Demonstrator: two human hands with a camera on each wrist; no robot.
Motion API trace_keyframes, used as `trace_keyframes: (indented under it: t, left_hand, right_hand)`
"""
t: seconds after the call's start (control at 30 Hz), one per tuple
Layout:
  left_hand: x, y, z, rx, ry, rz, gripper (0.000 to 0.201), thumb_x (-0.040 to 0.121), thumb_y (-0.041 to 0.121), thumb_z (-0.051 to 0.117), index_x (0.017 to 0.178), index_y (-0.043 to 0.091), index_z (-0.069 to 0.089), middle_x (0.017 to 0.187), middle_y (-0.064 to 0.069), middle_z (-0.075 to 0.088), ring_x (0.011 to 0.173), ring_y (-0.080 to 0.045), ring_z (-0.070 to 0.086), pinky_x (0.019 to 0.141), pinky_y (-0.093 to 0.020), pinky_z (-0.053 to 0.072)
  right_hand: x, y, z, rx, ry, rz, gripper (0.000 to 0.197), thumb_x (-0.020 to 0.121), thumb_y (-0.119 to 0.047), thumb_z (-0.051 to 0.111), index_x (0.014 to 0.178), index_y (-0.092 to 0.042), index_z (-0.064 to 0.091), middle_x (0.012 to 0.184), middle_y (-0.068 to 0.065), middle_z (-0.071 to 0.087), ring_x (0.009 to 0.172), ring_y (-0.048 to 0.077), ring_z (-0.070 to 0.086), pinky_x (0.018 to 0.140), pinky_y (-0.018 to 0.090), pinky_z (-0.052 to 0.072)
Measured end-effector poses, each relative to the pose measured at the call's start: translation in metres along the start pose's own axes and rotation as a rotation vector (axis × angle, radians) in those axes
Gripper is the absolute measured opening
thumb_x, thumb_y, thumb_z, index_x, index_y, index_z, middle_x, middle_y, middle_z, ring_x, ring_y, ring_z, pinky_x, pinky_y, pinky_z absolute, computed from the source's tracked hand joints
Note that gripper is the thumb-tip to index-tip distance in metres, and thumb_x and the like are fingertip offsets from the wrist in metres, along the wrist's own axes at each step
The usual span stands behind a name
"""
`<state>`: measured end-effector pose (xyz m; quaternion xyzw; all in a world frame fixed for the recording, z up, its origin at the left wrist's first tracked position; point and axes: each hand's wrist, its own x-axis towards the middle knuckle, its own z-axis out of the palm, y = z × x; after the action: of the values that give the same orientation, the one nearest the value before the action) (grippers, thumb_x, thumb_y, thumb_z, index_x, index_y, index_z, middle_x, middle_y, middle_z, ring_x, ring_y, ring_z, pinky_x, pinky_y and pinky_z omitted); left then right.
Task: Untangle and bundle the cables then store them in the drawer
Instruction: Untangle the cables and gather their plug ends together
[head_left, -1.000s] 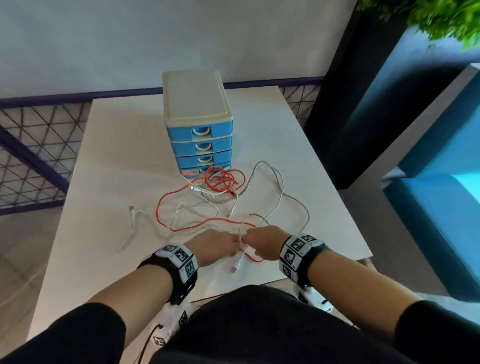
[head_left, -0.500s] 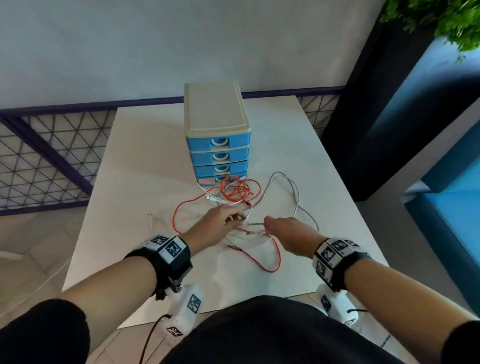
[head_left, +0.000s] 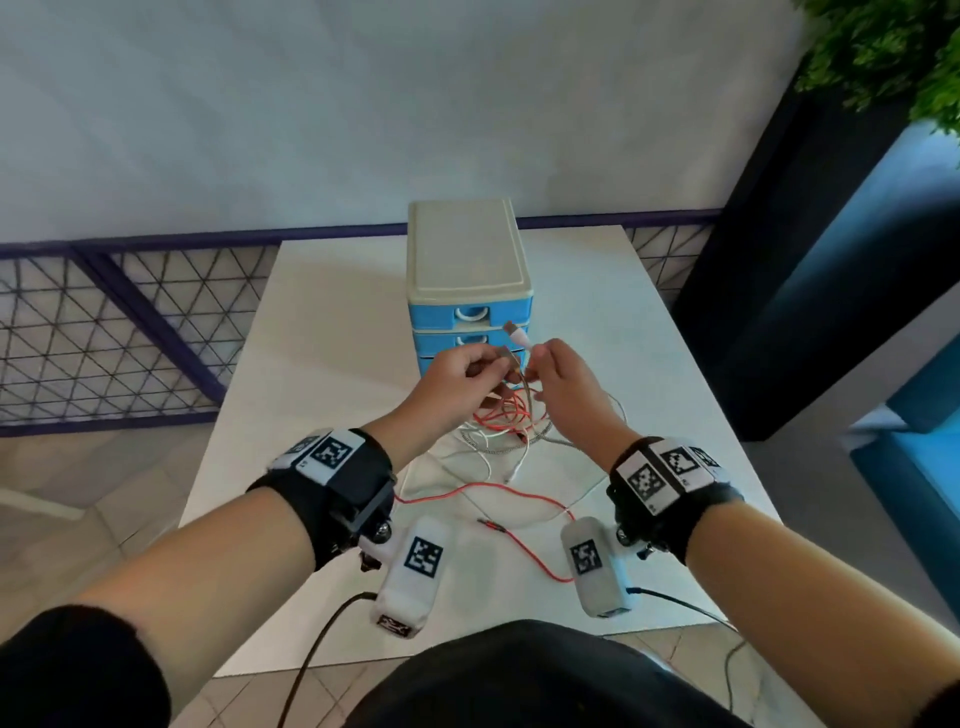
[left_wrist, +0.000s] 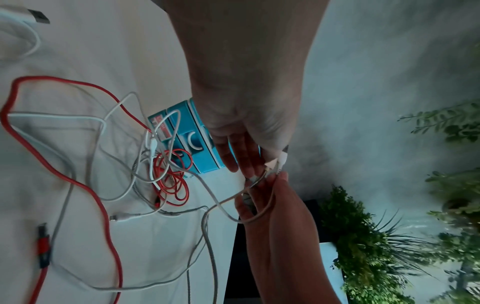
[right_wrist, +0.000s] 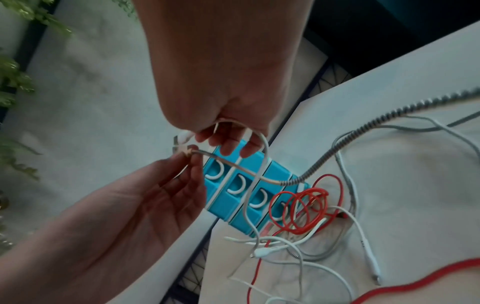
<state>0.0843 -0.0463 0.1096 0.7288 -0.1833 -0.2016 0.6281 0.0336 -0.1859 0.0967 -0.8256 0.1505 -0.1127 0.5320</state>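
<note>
We cannot make out where each cable runs: the red cable (head_left: 511, 415), the white cable (head_left: 521, 339) and the grey braided cable (right_wrist: 345, 142) cross in one knot on the tabletop (head_left: 322, 332), just in front of the drawer unit (head_left: 467, 270) at the middle of the far edge. Our hands cover the unit's lower drawers in the head view; the wrist views show all four blue fronts shut. The far-left white plug (left_wrist: 36, 16) is cut off by the frame edge.

The left hand (head_left: 462, 376) pinches the metal plug of the grey braided cable between thumb and fingertips. The right hand (head_left: 563, 387) holds the white cable with its plug standing up above the thumb, the cord looping under its curled fingers (right_wrist: 228, 144). The two hands almost touch, raised above the knot.

Half a second ago both hands lay low over the cables on the tabletop; now they are lifted before the drawers, each with a plug end. The red cable's free end (head_left: 491, 525) lies near the near edge, between our wrists.
</note>
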Motion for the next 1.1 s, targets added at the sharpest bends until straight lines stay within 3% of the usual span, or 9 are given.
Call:
trace_keyframes:
  t: [0.1, 0.23, 0.37, 0.47, 0.53, 0.67, 0.87, 1.0, 1.1]
  left_hand:
    - [0.0, 0.002, 0.004, -0.029, 0.025, 0.01, 0.015, 0.094, 0.012, 0.054, 0.086, 0.022, 0.063, 0.078, 0.003, 0.07, 0.066, -0.006, 0.066, 0.066, -0.021, 0.054]
    - [0.0, -0.005, 0.005, 0.098, 0.065, 0.094, 0.012, 0.092, 0.016, 0.058, 0.088, 0.028, 0.06, 0.079, 0.001, 0.067, 0.059, -0.007, 0.059, 0.06, -0.023, 0.05]
    - [-0.005, -0.026, -0.001, 0.252, 0.081, 0.12, 0.013, 0.089, 0.02, 0.061, 0.101, 0.021, 0.055, 0.077, 0.002, 0.059, 0.053, -0.001, 0.052, 0.052, -0.013, 0.04]
    - [-0.016, -0.054, -0.008, 0.505, -0.151, 0.1, 0.008, 0.087, 0.017, 0.061, 0.093, 0.02, 0.057, 0.072, 0.008, 0.055, 0.056, -0.002, 0.048, 0.055, -0.013, 0.039]
    - [-0.023, -0.071, -0.015, 0.703, -0.361, 0.102, 0.014, 0.086, 0.018, 0.059, 0.098, 0.025, 0.055, 0.075, 0.006, 0.058, 0.061, -0.005, 0.049, 0.062, -0.023, 0.044]
    - [-0.032, -0.088, -0.014, 0.937, -0.473, 0.164, 0.047, 0.088, 0.021, 0.056, 0.125, 0.031, 0.029, 0.083, 0.007, 0.064, 0.066, -0.012, 0.06, 0.064, -0.037, 0.054]
    - [-0.045, -0.105, -0.005, 1.152, -0.581, 0.282, 0.096, 0.088, 0.009, 0.051, 0.144, 0.046, -0.018, 0.098, -0.01, 0.067, 0.063, -0.026, 0.064, 0.06, -0.043, 0.056]
    - [-0.05, -0.111, -0.007, 1.336, -0.686, 0.426, 0.068, 0.093, 0.02, 0.05, 0.149, 0.028, 0.013, 0.129, -0.004, 0.045, 0.097, -0.028, 0.061, 0.063, -0.04, 0.052]
    - [-0.045, -0.118, -0.006, 1.402, -0.784, 0.334, 0.032, 0.093, 0.027, 0.052, 0.121, 0.013, 0.045, 0.125, -0.006, 0.046, 0.112, -0.027, 0.052, 0.073, -0.043, 0.051]
  right_hand:
    - [-0.001, 0.0, 0.008, 0.018, -0.038, 0.027, 0.024, 0.102, -0.029, 0.035, 0.084, -0.017, 0.046, 0.084, 0.007, 0.061, 0.08, 0.026, 0.061, 0.081, 0.049, 0.052]
    - [-0.006, -0.003, 0.006, -0.003, -0.124, 0.069, 0.025, 0.104, -0.031, 0.031, 0.095, -0.012, 0.044, 0.062, 0.003, 0.056, 0.052, 0.02, 0.054, 0.052, 0.029, 0.044]
    - [-0.006, 0.004, -0.001, 0.053, -0.136, 0.142, 0.029, 0.102, -0.032, 0.037, 0.086, -0.016, 0.055, 0.065, -0.004, 0.046, 0.055, 0.015, 0.042, 0.056, 0.03, 0.035]
    - [-0.008, 0.006, -0.012, 0.031, -0.138, 0.167, 0.027, 0.102, -0.022, 0.037, 0.08, -0.018, 0.051, 0.067, 0.001, 0.045, 0.053, 0.016, 0.042, 0.054, 0.031, 0.036]
    - [-0.01, 0.007, -0.019, 0.007, -0.17, 0.165, 0.027, 0.103, -0.022, 0.034, 0.079, -0.016, 0.044, 0.069, 0.004, 0.047, 0.047, 0.017, 0.048, 0.053, 0.031, 0.041]
    - [-0.016, 0.011, -0.025, 0.118, -0.115, 0.194, 0.024, 0.104, -0.025, 0.036, 0.082, -0.016, 0.041, 0.059, 0.007, 0.054, 0.038, 0.02, 0.055, 0.044, 0.027, 0.049]
    - [-0.013, 0.022, -0.038, -0.05, 0.026, 0.073, 0.021, 0.102, -0.028, 0.037, 0.09, -0.016, 0.05, 0.06, 0.0, 0.046, 0.048, 0.015, 0.036, 0.048, 0.029, 0.033]
    - [-0.001, 0.023, -0.054, -0.049, 0.042, 0.068, 0.021, 0.102, -0.023, 0.038, 0.087, -0.014, 0.049, 0.063, -0.001, 0.044, 0.052, 0.015, 0.036, 0.048, 0.029, 0.033]
    - [0.01, 0.021, -0.061, -0.079, -0.023, 0.076, 0.022, 0.102, -0.022, 0.037, 0.085, -0.016, 0.05, 0.062, -0.001, 0.042, 0.05, 0.015, 0.033, 0.047, 0.029, 0.03]
